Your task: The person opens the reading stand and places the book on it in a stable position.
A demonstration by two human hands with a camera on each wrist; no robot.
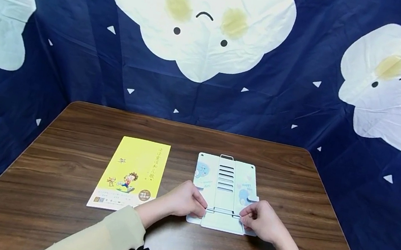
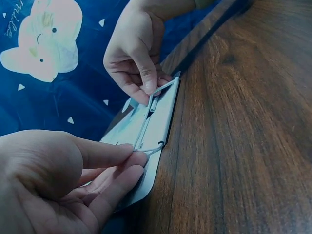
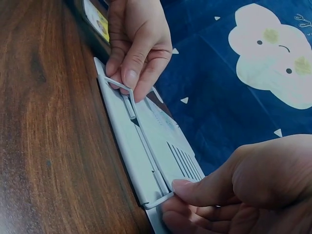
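A white book stand [image 1: 223, 197] with pale blue cartoon prints and a slotted middle panel lies flat on the table. My left hand [image 1: 189, 201] pinches one end of its thin white wire bracket [image 2: 144, 121] between thumb and fingers. At the bracket's other end, my right hand [image 1: 264, 221] has a similar pinch with thumb and fingertips. In both wrist views the wire is tilted up off the stand's lower edge. The left hand [image 2: 73, 180] and right hand [image 3: 234, 190] cover the stand's lower side parts.
To the left of the stand lies a yellow children's book [image 1: 140, 161], cover up. Both rest on a brown wood-grain table [image 1: 39, 187]. A dark blue cloth [image 1: 84, 69] with white clouds hangs behind and at the sides.
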